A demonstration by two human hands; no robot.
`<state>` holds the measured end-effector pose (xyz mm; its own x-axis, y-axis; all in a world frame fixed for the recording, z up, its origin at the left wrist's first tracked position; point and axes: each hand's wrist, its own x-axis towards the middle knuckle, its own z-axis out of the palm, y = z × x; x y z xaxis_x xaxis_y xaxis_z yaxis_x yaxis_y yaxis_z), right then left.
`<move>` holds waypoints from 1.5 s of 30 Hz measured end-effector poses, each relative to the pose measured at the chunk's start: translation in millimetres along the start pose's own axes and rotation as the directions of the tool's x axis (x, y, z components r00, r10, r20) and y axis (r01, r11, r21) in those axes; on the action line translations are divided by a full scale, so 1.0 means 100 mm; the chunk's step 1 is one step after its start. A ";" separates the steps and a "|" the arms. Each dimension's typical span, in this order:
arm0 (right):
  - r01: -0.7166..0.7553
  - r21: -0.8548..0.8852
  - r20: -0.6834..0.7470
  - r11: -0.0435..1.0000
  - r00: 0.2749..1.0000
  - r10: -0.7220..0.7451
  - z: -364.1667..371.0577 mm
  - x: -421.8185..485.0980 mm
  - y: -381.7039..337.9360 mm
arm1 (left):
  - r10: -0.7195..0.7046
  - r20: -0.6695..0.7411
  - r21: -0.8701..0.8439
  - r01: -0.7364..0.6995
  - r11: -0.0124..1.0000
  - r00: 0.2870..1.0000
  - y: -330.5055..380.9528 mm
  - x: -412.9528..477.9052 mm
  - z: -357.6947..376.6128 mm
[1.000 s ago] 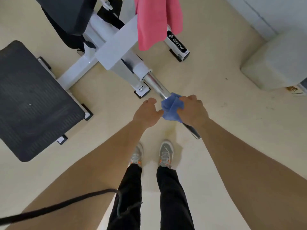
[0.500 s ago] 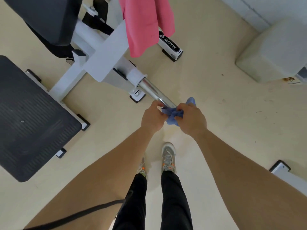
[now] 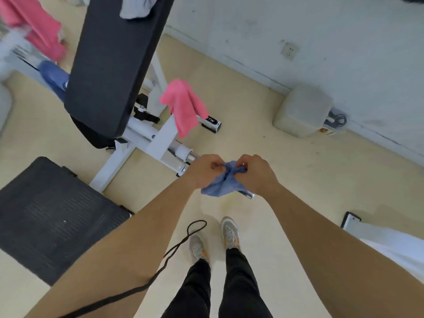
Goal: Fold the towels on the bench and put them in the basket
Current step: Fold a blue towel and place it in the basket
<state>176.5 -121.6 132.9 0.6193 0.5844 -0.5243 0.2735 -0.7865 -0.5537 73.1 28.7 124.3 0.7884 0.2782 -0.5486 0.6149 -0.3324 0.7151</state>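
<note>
Towel [image 3: 223,184], blue, hung bunched between left hand [image 3: 202,171] and right hand [image 3: 257,173]; both hands pinched its upper edge, equally near, long axis left-right.

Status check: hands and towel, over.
Left hand and right hand both pinching small blue cloth towel, bunched, unfolded. Pink cloth towel hangs on white bench frame. No basket in view.

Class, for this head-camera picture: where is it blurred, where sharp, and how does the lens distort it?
Head view: the pink towel at upper left is smeared; the left hand, right hand and the blue towel they grip look fairly sharp; the wide lens swells the forearms toward the bottom edge.
</note>
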 end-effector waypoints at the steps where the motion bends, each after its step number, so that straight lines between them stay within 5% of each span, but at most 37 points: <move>1: -0.012 0.005 -0.046 1.000 0.999 0.012 -0.11 -0.16 -0.08 | 0.052 0.011 0.003 -0.052 0.999 0.999 0.19 -0.10 -0.07; 8: 0.044 0.228 -0.248 0.973 0.969 0.014 -0.99 -1.35 -0.44 | 0.342 0.218 0.089 -0.368 0.926 0.914 1.56 -0.76 -0.26; 14: 0.005 0.438 -0.263 0.899 0.957 0.123 -1.68 -2.30 -0.37 | 0.416 0.457 0.198 -0.546 0.814 0.786 2.53 -1.27 0.00; 18: -0.035 0.386 -0.273 0.922 0.950 0.151 -1.90 -2.90 -0.12 | 0.429 0.543 0.277 -0.636 0.721 0.722 2.95 -1.57 0.36; 26: -0.215 0.236 -0.351 0.948 0.891 0.290 -1.87 -4.08 0.90 | 0.527 0.552 0.353 -0.753 0.555 0.646 3.42 -2.05 1.30; 36: -0.310 0.346 -0.604 0.885 0.649 0.463 -1.76 -6.06 2.37 | 0.395 0.737 0.377 -0.819 0.433 0.548 3.54 -2.56 3.09; 45: -0.457 0.410 -0.477 0.789 0.631 0.613 -1.68 -7.21 3.56 | 0.499 0.685 0.453 -0.847 0.279 0.531 4.26 -2.75 4.58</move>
<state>-48.6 -856.7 422.7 0.9088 -0.2084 -0.3615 -0.3689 -0.8061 -0.4627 126.3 -601.9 381.6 0.7368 -0.6354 -0.2311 -0.4884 -0.7366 0.4679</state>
